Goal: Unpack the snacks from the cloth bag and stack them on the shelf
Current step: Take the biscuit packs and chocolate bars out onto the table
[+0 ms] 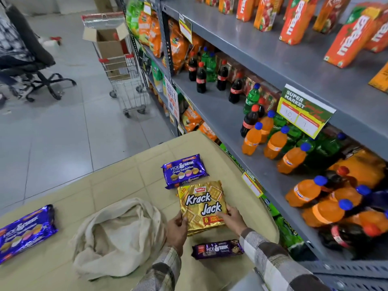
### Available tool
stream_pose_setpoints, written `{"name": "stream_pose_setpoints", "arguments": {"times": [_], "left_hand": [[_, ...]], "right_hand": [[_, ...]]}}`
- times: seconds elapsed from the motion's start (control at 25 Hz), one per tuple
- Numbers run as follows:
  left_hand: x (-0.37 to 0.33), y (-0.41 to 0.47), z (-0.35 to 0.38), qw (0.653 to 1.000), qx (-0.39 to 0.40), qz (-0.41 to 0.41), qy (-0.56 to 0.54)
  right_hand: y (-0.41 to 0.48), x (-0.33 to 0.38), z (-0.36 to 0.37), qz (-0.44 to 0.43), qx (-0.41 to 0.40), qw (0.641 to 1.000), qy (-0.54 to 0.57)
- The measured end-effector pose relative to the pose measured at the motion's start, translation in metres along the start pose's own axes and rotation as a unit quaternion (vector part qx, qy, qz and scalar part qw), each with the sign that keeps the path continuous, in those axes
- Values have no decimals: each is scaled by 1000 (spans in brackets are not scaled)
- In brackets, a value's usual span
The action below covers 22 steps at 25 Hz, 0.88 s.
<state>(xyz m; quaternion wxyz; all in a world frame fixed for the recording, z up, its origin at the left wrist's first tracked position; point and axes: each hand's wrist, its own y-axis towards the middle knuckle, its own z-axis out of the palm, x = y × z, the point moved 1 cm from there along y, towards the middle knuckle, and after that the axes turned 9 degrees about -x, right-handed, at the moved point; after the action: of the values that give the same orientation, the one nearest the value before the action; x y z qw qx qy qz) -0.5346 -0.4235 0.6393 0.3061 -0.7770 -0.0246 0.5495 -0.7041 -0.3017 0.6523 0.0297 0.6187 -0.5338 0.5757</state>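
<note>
Judging by how things lie, the unpacking is well advanced while the stacking is not yet begun. The gold Krack Jack pack (202,206) is gripped at its near corners, the left hand (177,229) curled round one edge and the right hand (232,219) pinching the other; whether it is lifted off the table (117,175) cannot be told. Three Hide & Seek packs are laid out: a blue pack (184,171) just beyond, a second blue pack (25,232) far left, and a dark roll (217,248) between the sleeves. The cloth bag (117,234) is slumped beside the left hand; its contents are hidden. None of these snacks is seen on the shelf (218,110), where drinks are stocked.
</note>
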Motion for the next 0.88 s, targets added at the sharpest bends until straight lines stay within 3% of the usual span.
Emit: {"name": "stream_pose_setpoints", "arguments": {"times": [0.16,0.28,0.36,0.6,0.88], "left_hand": [[1,-1,-1,1000,1,1,6],[-5,-2,-21,1000,-11,-24,4],[-10,4,-51,998,-63,-2,7],[-25,42,-209,981,-185,44,-33],[4,85,-421,943,-328,48,-1]], "right_hand": [[-3,1,4,14,-34,998,-50],[-12,17,17,-4,-216,971,-98],[-18,40,38,-44,-255,964,-68],[-40,114,175,-190,-88,975,-70],[-75,159,391,-238,126,959,-93]]}}
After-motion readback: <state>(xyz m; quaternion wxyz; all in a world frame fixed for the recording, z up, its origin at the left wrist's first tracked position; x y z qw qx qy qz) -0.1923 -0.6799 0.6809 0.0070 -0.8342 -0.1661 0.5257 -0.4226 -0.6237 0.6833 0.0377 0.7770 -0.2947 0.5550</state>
